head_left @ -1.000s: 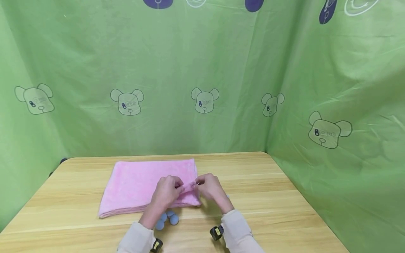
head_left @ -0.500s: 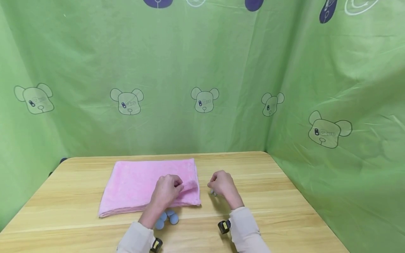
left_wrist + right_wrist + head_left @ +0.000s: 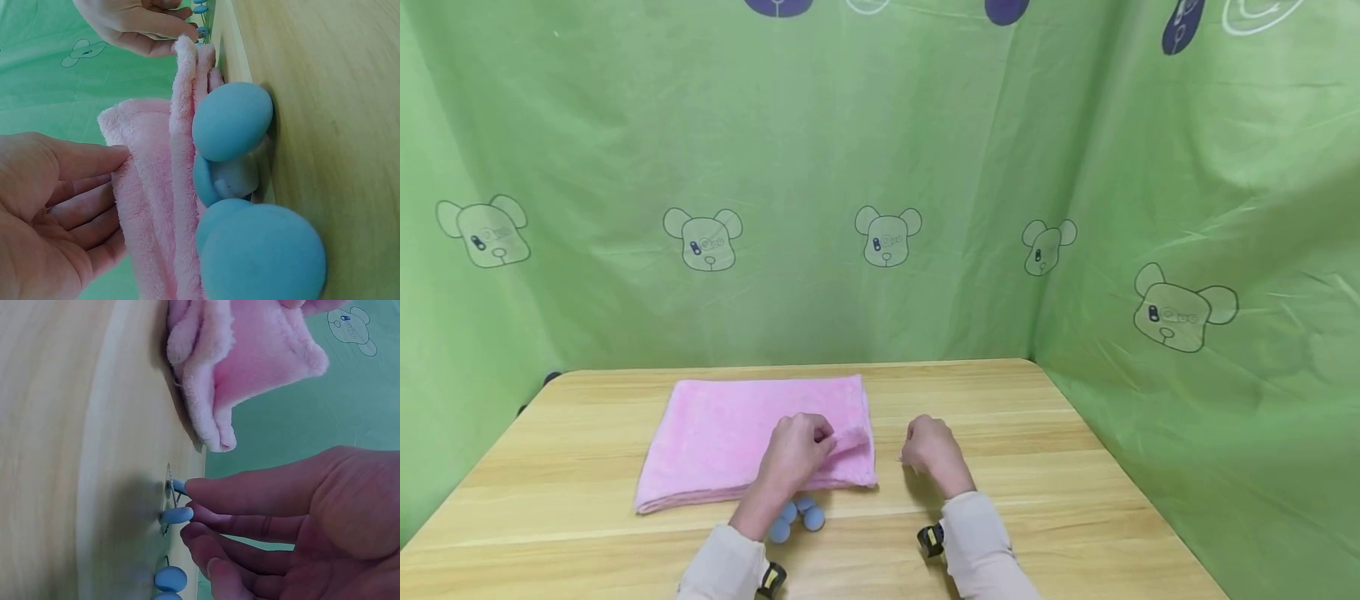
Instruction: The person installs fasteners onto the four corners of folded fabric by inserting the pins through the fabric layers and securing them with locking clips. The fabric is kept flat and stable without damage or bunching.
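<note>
A folded pink plush blanket [image 3: 730, 433] lies on the table. My left hand [image 3: 796, 450] pinches its lifted corner flap, and the left wrist view shows the thumb [image 3: 94, 159] on the fabric. Right of the blanket, my right hand [image 3: 934, 450] is low over the table. In the right wrist view its thumb and fingers close on small blue-headed pins [image 3: 177, 515] with thin metal shafts; the exact contact is partly hidden. Round light-blue mushroom-shaped caps [image 3: 232, 122] sit by the blanket's front edge, one showing a pale translucent stem.
More blue-headed pins [image 3: 170, 579] stand beside the right fingers. A wooden table [image 3: 1045, 517] extends around the blanket. Green curtains [image 3: 790, 317] with bear drawings hang behind the table and at both sides. Black wrist cameras [image 3: 931, 540] are strapped below the cuffs.
My right hand has let go of the blanket flap, moved right and lowered to the blue-headed pins. The left hand stays in place with the flap between its fingers.
</note>
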`<action>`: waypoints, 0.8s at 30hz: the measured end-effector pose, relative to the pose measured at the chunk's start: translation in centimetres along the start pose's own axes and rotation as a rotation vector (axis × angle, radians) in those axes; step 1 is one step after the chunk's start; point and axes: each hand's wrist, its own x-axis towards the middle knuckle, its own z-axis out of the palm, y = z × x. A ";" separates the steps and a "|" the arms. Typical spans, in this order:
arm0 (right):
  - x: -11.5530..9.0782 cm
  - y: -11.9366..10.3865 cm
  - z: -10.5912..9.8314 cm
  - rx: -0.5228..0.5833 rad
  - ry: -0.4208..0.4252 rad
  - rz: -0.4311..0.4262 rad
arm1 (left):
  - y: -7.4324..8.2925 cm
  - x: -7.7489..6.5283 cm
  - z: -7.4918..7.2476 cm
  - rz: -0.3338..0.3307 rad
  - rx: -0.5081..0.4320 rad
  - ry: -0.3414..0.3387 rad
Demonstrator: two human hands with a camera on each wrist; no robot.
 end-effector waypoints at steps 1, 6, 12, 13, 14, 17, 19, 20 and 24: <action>0.0 0.0 0.0 -0.001 -0.001 0.003 | 0.0 0.0 0.0 0.006 0.001 0.002; 0.1 0.0 0.4 -0.031 0.000 0.006 | 0.0 0.0 0.0 -0.001 0.002 0.002; 0.0 -0.2 0.6 -0.063 -0.021 0.018 | -0.1 0.0 0.0 0.001 0.003 -0.006; -0.1 -0.2 0.6 -0.069 -0.024 0.022 | -0.1 0.0 0.0 0.001 0.004 -0.008; -0.1 -0.2 0.6 -0.075 -0.025 0.021 | -0.1 0.0 0.0 -0.003 0.004 -0.010; -0.2 -0.3 0.4 -0.089 -0.027 0.013 | -0.1 0.0 0.1 -0.011 0.007 -0.019; -0.4 -0.3 0.3 -0.092 -0.033 0.006 | -0.1 0.0 0.1 -0.019 0.009 -0.024; -0.4 -0.3 0.3 -0.092 -0.037 0.003 | -0.1 0.1 0.1 -0.024 0.008 -0.025; -0.6 -0.4 -0.2 -0.079 -0.053 0.008 | -0.1 0.1 0.1 -0.032 0.007 -0.025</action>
